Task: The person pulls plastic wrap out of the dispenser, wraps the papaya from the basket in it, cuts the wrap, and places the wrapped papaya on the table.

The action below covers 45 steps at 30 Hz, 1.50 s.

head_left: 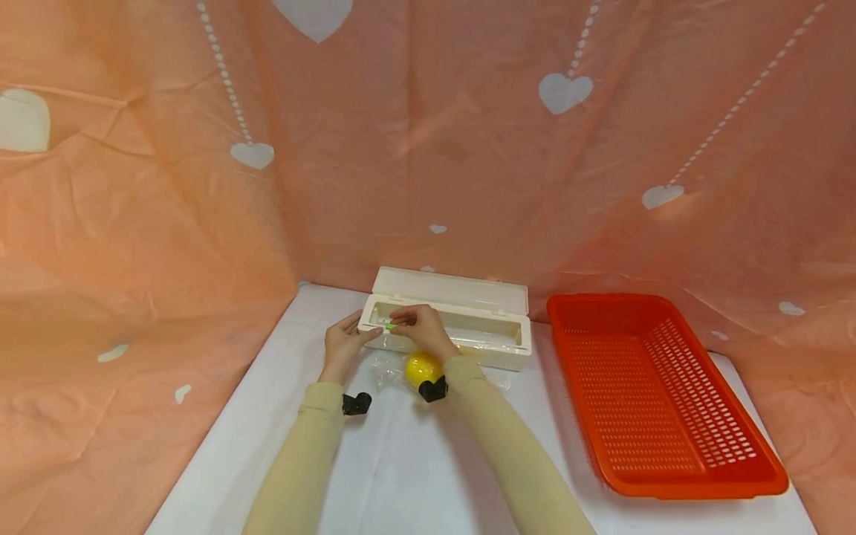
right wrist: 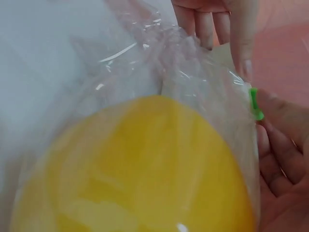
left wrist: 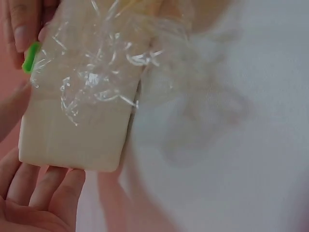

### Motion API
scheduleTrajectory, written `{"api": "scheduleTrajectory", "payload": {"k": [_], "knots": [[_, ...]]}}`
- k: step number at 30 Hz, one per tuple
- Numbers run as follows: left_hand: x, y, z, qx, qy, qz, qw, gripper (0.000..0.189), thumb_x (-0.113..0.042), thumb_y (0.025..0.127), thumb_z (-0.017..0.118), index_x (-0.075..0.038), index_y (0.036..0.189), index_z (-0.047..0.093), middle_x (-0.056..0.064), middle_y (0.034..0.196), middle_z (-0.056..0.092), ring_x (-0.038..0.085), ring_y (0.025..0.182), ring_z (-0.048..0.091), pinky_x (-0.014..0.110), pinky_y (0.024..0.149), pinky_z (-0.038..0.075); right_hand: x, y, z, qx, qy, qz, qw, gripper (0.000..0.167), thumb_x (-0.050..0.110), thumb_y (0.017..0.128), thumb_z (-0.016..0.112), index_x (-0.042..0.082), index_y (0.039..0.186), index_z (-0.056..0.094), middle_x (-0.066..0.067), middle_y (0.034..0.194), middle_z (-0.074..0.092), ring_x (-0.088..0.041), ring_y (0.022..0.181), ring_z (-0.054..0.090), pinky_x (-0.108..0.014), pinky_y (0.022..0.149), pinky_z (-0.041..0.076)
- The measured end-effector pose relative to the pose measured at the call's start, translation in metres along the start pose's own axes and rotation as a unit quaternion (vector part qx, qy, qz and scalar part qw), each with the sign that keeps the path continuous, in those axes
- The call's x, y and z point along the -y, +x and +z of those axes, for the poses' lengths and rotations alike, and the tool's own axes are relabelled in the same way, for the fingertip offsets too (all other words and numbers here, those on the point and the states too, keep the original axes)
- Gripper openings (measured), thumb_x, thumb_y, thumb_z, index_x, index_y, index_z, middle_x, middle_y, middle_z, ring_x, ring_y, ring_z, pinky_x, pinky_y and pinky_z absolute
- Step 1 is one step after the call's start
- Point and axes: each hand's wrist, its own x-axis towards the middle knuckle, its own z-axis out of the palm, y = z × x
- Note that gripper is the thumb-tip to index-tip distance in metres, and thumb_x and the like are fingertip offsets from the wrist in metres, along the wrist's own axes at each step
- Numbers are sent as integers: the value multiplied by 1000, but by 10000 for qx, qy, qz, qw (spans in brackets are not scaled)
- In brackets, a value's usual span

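A long cream cling film dispenser [head_left: 493,358] stands with its hinged lid [head_left: 451,290] raised. My left hand [head_left: 341,348] grips its left end, fingers against the end wall and thumb at the top front edge. At that same edge my right hand [head_left: 425,328] pinches a small green slide cutter [right wrist: 254,104] between thumb and fingers. Clear cling film [left wrist: 96,72] drapes wrinkled over the dispenser's front and down to the table. Under the film, close to my right wrist, a round yellow fruit [right wrist: 145,169] sits in front of the dispenser.
To the right, an orange-red perforated plastic basket [head_left: 642,416] takes up that side of the white table [head_left: 388,475]. A peach-coloured cloth [head_left: 414,148] with pale hearts hangs behind and along the sides.
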Motion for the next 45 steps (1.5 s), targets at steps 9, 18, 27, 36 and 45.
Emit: {"api": "scheduleTrajectory", "payload": {"k": [9,18,27,36,45], "knots": [[-2,-4,3,-236,-9,-168,9996,64,0,76,79,1,134,52,21,135,50,25,127,46,29,98,44,5,0,2,-115,-386,15,9992,17,-4,83,71,-8,100,69,-12,92,70,-20,83,66,-23,71,55],[-7,-4,6,-279,-10,-216,9994,64,0,76,80,2,134,52,21,135,51,25,127,47,29,98,45,4,0,-2,-155,-885,-103,9959,15,-2,84,71,-6,98,70,-8,87,70,-18,80,65,-24,72,53],[-5,-7,6,-311,-51,-164,9994,63,1,75,80,2,133,54,20,134,52,24,126,48,28,96,46,3,-5,-5,-202,-1008,-118,9946,14,-1,84,71,-5,97,70,-8,88,70,-18,81,65,-25,73,54],[-6,-5,6,-193,121,-229,9995,57,-5,82,75,1,134,53,18,137,50,23,128,46,29,99,44,-1,-7,-7,-345,-622,40,9975,14,-2,83,72,-6,96,71,-8,86,70,-17,78,66,-25,70,55],[-4,-8,8,-293,63,43,9995,69,-10,75,83,4,134,51,22,132,53,25,121,53,30,94,48,1,0,-1,-286,-530,-118,9981,14,-1,82,73,-5,95,72,-8,84,71,-15,76,66,-22,67,55]]}}
